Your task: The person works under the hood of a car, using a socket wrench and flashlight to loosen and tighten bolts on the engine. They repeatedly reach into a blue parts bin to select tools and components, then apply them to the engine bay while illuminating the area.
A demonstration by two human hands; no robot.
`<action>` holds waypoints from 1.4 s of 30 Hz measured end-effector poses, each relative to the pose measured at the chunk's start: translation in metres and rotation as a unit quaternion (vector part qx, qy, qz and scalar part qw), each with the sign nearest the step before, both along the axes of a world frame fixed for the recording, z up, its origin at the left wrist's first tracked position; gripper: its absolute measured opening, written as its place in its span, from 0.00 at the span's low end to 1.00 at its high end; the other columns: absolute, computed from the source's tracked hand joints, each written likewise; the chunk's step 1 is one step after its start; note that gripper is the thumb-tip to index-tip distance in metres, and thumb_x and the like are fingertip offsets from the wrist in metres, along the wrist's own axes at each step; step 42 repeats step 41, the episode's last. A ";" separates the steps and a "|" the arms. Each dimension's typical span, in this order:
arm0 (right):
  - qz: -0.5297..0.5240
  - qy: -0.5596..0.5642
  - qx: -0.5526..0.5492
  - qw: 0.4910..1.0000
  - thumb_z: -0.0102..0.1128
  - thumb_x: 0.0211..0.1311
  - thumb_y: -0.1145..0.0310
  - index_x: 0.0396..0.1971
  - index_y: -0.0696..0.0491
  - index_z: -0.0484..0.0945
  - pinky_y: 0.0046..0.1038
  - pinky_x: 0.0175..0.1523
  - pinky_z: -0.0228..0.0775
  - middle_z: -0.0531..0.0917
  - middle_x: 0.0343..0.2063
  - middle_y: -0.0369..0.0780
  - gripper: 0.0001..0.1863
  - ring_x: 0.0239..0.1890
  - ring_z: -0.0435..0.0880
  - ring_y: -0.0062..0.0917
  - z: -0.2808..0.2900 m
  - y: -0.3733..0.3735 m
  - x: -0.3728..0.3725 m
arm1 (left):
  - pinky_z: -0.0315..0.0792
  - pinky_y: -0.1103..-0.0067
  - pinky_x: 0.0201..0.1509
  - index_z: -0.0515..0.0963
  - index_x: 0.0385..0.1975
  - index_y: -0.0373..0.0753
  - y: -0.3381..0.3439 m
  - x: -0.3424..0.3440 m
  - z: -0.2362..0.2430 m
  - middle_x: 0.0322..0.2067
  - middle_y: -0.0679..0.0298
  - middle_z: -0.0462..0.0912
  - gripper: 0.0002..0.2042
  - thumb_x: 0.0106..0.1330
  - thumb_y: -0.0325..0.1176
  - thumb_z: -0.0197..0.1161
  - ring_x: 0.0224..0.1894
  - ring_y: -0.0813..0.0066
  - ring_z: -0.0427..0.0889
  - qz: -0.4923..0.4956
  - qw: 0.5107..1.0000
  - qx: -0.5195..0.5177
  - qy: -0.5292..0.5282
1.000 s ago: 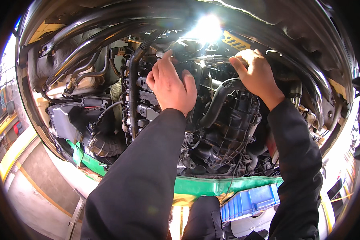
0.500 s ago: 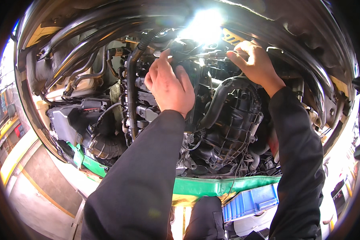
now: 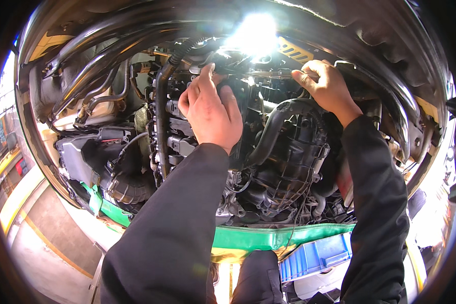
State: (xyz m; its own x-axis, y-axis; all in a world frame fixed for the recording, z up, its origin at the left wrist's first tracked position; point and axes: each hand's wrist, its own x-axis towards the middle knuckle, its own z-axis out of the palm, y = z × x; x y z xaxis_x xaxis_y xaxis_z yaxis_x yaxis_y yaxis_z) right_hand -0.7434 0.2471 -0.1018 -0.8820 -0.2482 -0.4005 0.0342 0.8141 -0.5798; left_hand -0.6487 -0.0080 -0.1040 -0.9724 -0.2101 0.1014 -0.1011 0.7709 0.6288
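Observation:
In the engine bay, my left hand (image 3: 213, 114) is raised to the back middle of the engine (image 3: 283, 157), thumb and fingers curled around a spot among dark parts. What they grip is hidden. To its right, my right hand (image 3: 327, 87) is closed around the end of a slim, long metal tool (image 3: 276, 74). The tool lies nearly level, its shaft pointing left toward my left fingertips. Its far tip is lost among dark parts and glare, so its exact kind does not show. A thick black hose (image 3: 268, 134) curves below the tool.
A bright lamp (image 3: 258, 35) glares just behind the hands. Black hoses and a ribbed pipe (image 3: 162, 116) run down the left side, beside a black box (image 3: 83, 157). Green cover (image 3: 268, 234) drapes the front edge. A blue bin (image 3: 316, 256) stands below it.
My right hand has shifted slightly right and nearer with the tool, showing more of its shaft. My left hand stays at about the same spot. The view has shifted a little.

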 end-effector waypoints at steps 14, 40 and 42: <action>-0.040 -0.019 -0.102 0.994 0.66 0.68 0.43 0.32 0.58 0.81 0.28 0.38 0.68 0.79 0.24 0.37 0.28 0.30 0.73 0.18 0.001 0.050 0.018 | 0.57 0.61 0.68 0.68 0.66 0.33 0.000 -0.001 0.003 0.51 0.57 0.78 0.35 0.57 0.38 0.66 0.60 0.56 0.73 -0.007 1.000 -0.010 -0.003; -0.586 -0.301 0.262 0.705 0.68 0.69 0.56 0.36 0.57 0.88 0.31 0.37 0.71 0.86 0.28 0.46 0.17 0.29 0.83 0.28 0.361 0.155 0.726 | 0.66 0.58 0.69 0.75 0.63 0.39 -0.068 -0.037 -0.079 0.62 0.50 0.76 0.34 0.64 0.57 0.64 0.66 0.54 0.74 -0.016 0.985 -0.161 -0.066; -0.588 -0.351 0.273 0.676 0.67 0.69 0.54 0.36 0.57 0.88 0.30 0.42 0.73 0.89 0.34 0.49 0.18 0.37 0.88 0.33 0.346 0.148 0.731 | 0.65 0.58 0.71 0.75 0.64 0.39 -0.073 -0.035 -0.082 0.64 0.49 0.75 0.34 0.65 0.57 0.64 0.66 0.54 0.74 -0.017 0.984 -0.172 -0.047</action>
